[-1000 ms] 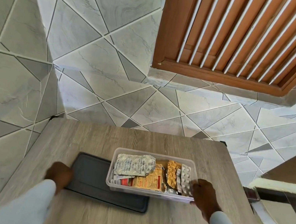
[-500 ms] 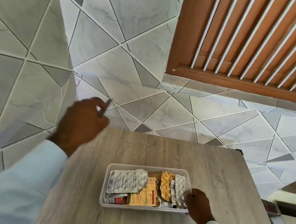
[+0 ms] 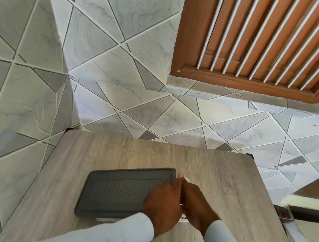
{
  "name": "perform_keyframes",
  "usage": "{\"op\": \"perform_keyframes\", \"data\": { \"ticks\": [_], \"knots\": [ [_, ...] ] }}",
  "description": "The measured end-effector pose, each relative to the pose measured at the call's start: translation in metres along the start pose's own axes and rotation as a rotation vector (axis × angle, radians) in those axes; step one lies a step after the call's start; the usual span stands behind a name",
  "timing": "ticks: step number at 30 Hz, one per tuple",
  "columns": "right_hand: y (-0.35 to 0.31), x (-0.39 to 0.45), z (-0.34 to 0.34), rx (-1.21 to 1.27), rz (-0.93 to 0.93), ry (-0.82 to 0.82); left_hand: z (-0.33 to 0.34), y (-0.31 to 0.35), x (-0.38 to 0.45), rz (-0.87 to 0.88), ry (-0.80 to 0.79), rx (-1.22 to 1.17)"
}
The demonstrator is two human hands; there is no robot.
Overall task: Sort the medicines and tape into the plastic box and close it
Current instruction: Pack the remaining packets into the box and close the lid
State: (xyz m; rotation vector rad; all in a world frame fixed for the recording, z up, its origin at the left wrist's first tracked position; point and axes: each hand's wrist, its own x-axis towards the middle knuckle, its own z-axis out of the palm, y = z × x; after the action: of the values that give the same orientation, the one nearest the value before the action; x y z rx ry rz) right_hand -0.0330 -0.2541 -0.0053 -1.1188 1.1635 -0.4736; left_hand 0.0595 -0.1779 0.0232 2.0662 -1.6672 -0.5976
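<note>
A dark grey lid [image 3: 122,190] lies across the plastic box and covers almost all of it. Only a pale sliver of the box [image 3: 106,220] shows under the lid's near edge. The medicines inside are hidden. My left hand [image 3: 162,203] rests on the lid's right end with its fingers curled over the edge. Touching it on the right, my right hand [image 3: 197,206] holds the box's right end. Both hands are blurred.
The box stands on a grey wood-grain table [image 3: 149,154] pushed against a tiled wall [image 3: 115,103]. A brown louvred window frame [image 3: 254,85] hangs above. A glass-topped surface [image 3: 315,229] borders the table's right edge.
My left hand, raised at the upper left with the lid half a second ago, has come down and set the lid over the box. My right hand stayed at the box's right end.
</note>
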Motion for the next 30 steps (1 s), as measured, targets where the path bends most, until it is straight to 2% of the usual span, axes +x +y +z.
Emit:
{"op": "perform_keyframes", "data": {
  "ticks": [2, 5, 9, 11, 13, 15, 17, 19, 22, 26, 30],
  "knots": [
    [-0.004, 0.005, 0.001, 0.135, 0.051, -0.122, 0.012, -0.002, 0.001, 0.000, -0.034, -0.049],
    [-0.001, 0.014, -0.002, 0.174, 0.093, -0.131, 0.015, -0.006, 0.004, 0.002, -0.076, -0.150],
    [-0.001, 0.020, -0.005, -0.108, 0.027, 0.002, -0.005, -0.020, 0.003, 0.034, -0.097, -0.321],
    [0.000, 0.024, -0.012, -0.203, -0.026, 0.107, -0.022, -0.052, 0.006, -0.042, 0.025, -0.330],
    [0.004, 0.027, -0.022, -0.284, -0.055, 0.187, -0.039, -0.095, 0.008, -0.147, 0.256, -0.239],
    [0.014, 0.031, -0.030, -0.346, -0.052, 0.244, -0.050, -0.141, 0.004, -0.360, 0.417, -0.105],
    [0.024, 0.031, -0.029, -0.401, -0.051, 0.307, -0.045, -0.175, -0.006, -0.562, 0.360, -0.107],
    [0.032, 0.030, -0.025, -0.463, -0.089, 0.391, -0.029, -0.184, -0.015, -0.638, 0.246, -0.304],
    [0.037, 0.031, -0.019, -0.528, -0.161, 0.466, -0.006, -0.176, -0.020, -0.609, 0.216, -0.482],
    [0.039, 0.036, -0.018, -0.630, -0.155, 0.513, 0.000, -0.165, -0.012, -0.642, 0.274, -0.481],
    [0.049, 0.034, -0.019, -0.654, -0.101, 0.488, 0.000, -0.163, -0.009, -0.642, 0.301, -0.451]
  ]
}}
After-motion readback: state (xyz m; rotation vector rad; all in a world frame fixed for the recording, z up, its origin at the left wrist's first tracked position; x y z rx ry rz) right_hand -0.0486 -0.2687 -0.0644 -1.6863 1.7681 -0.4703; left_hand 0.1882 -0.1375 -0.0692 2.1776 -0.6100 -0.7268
